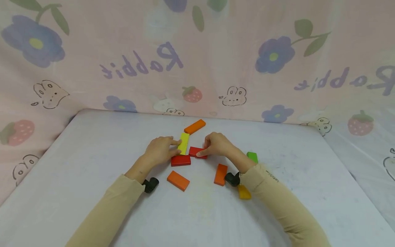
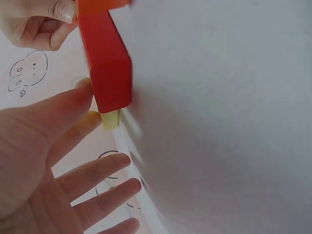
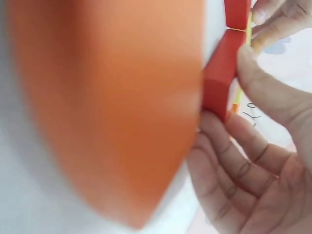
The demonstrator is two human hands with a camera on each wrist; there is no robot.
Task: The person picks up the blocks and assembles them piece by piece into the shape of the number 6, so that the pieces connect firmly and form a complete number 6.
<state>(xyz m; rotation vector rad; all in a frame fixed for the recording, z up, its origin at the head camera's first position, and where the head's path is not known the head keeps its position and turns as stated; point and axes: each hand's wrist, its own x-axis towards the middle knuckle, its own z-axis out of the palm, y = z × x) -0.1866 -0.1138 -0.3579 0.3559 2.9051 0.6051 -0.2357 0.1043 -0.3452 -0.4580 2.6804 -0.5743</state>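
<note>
Left hand (image 1: 158,150): spreading its fingers, touching the yellow block (image 1: 184,143) from the left.
Right hand (image 1: 218,144): pinching the right red block (image 1: 194,150), just right of the yellow block's near end.
Left red block (image 1: 180,160): lying by that end; uneven pushing could be skewing all 3.
Far orange block (image 1: 195,127): probably limiting farther room.
Near-right orange block (image 1: 220,175): lying beside the black wrist camera (image 1: 232,179), which could be bumping it.
White table (image 1: 98,147): offering wider room left.
</note>
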